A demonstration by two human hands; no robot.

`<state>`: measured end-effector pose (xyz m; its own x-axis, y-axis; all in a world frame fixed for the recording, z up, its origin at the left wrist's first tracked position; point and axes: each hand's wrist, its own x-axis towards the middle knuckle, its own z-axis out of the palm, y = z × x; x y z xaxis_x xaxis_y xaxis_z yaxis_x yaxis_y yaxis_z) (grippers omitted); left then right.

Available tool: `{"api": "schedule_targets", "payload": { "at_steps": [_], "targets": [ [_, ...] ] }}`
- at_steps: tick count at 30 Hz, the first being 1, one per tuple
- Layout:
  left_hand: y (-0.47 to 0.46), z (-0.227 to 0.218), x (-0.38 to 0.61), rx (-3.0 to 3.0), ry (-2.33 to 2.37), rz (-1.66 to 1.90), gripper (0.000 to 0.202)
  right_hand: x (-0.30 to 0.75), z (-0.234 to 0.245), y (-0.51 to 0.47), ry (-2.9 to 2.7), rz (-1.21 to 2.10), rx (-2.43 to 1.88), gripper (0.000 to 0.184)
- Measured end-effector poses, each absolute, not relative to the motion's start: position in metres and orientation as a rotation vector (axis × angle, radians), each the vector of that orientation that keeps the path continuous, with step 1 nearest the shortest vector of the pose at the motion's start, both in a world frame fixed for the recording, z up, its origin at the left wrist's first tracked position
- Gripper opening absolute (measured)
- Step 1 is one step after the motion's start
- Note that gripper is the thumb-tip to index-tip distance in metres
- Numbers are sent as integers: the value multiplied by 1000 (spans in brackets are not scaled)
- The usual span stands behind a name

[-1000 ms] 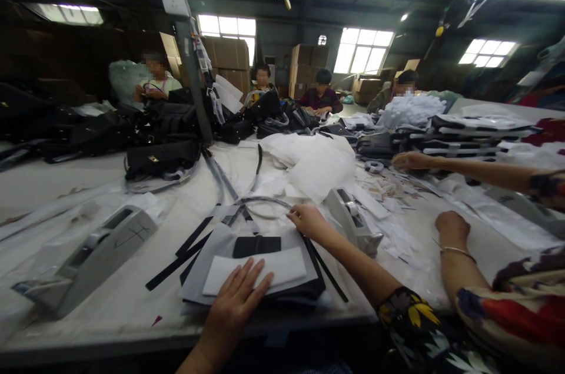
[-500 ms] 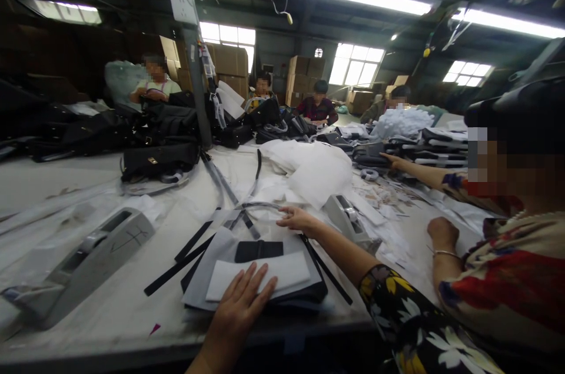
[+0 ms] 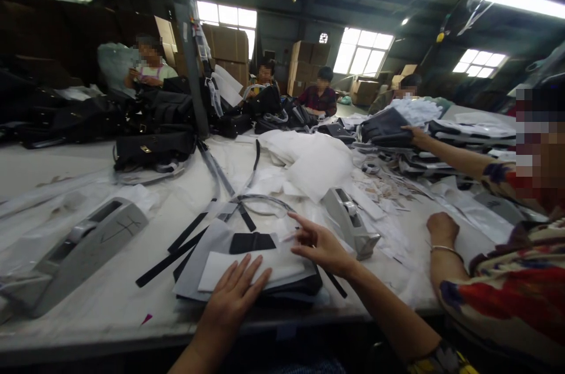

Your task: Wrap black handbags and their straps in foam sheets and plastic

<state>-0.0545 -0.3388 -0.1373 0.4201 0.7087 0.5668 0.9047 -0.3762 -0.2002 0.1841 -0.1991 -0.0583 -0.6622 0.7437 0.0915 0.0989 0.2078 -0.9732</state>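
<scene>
My left hand (image 3: 236, 294) lies flat, fingers spread, on a white padding sheet (image 3: 280, 266). Beneath the sheet are a grey sheet (image 3: 189, 274) and a black bag body (image 3: 291, 288), with a black strap tab (image 3: 253, 242) showing above it. My right hand (image 3: 320, 244) hovers at the right side of this stack, index finger stretched out and the others bent, nothing visible in it. A thin curved handle (image 3: 265, 197), which looks wrapped in clear film, arches behind the stack. Black straps (image 3: 170, 256) stick out to the left.
Grey tape dispensers stand left (image 3: 83, 250) and right (image 3: 351, 221). A co-worker's arm (image 3: 454, 153) reaches over from the right onto a dark bag (image 3: 386, 126). White sheets (image 3: 309, 159) and a black bag (image 3: 154, 150) lie farther back, before a metal post (image 3: 194, 68).
My right hand has drawn back from the handle toward me and to the right. My left hand stays on the padding sheet. The co-worker has lifted a dark bag from the pile.
</scene>
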Motion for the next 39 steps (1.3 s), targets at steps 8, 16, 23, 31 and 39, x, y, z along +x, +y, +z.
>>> {"api": "schedule_targets", "payload": {
  "at_steps": [8, 16, 23, 31, 39],
  "targets": [
    [-333, -138, -50, -2201, -1402, -496, 49, 199, -93, -249, -2296, 418, -497, 54],
    [-342, -125, -27, -2179, -1430, -351, 52, 204, -137, -260, -2184, 348, -393, 52],
    [-343, -110, -24, -2459, -1502, -400, 59, 204, -138, -262, -2140, 366, -379, 50],
    [-343, -126, -8, -2267, -1689, -704, 58, 213, -142, -275, -2173, 190, -308, 38],
    [-341, -122, -5, -2254, -1630, -765, 43, 224, -112, -281, -2326, 356, -277, 54]
  ]
}}
